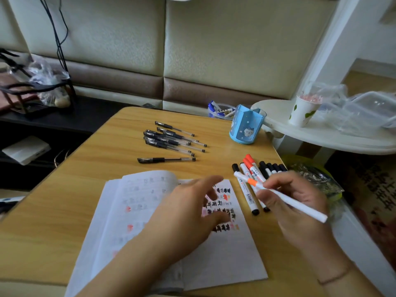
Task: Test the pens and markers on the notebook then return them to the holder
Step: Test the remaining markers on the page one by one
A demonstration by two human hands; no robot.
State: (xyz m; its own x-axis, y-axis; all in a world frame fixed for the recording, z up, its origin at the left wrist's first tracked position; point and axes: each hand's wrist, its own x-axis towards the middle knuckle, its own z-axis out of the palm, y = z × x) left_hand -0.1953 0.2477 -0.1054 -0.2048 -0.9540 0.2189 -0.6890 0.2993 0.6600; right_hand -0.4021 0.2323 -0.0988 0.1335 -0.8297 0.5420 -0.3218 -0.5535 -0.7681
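An open notebook (225, 254) lies on the wooden table, its right page marked with black and orange scribbles. My left hand (192, 211) rests flat on that page with fingers spread. My right hand (297, 200) grips a white marker (293, 202) with an orange collar, its tip pointing left, just right of the notebook. Under it lie several capped markers (255, 170), orange and black. Several black gel pens (171, 139) lie in a heap farther back, and one single pen (166, 160) nearer. The blue pen holder (246, 125) stands at the back right.
A round white side table (321, 133) with a paper cup (302, 112) and plastic boxes adjoins the right edge. A clear tub of blue markers (220, 111) sits behind the holder. A crinkled plastic bag (315, 176) lies at the right. A black shelf stands at the left.
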